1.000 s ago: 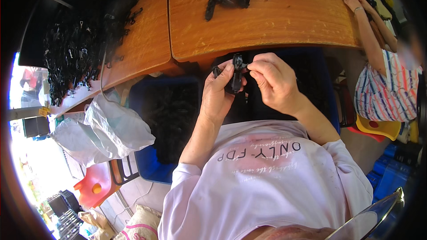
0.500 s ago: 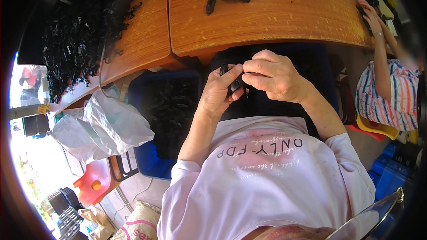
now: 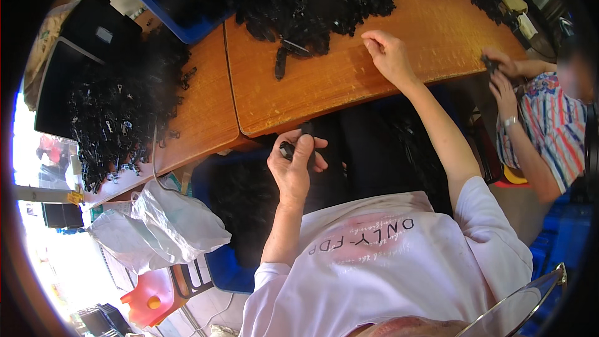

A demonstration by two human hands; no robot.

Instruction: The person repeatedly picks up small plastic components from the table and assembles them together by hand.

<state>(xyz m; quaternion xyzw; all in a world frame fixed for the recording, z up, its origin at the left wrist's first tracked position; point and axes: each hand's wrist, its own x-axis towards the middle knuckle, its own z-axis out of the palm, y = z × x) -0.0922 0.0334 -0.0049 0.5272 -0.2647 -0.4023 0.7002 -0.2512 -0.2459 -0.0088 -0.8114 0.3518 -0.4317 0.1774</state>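
My left hand point(image 3: 291, 178) is closed around a small black plastic part point(image 3: 287, 150), held in front of my body just below the table edge. Its ends poke out past the thumb and fingers, while the middle is hidden in my grip. Above the wooden table point(image 3: 331, 90), my right hand point(image 3: 393, 61) is stretched forward with its fingers curled together; whatever they may pinch does not show. To its left spreads a heap of black plastic parts point(image 3: 312, 9). One longer black piece point(image 3: 280, 64) sticks out from the heap's near side.
Another heap of black parts point(image 3: 115, 112) covers the left table. A blue bin point(image 3: 188, 32) stands at the back, and a second blue bin point(image 3: 234, 282) sits below the table edge beside white sacks point(image 3: 181, 224). At right, a co-worker's hands point(image 3: 504, 84) handle a black part.
My right hand has left my left hand and moved forward over the table. My left hand still grips the black part, now slightly lower and further left. The whole view has shifted.
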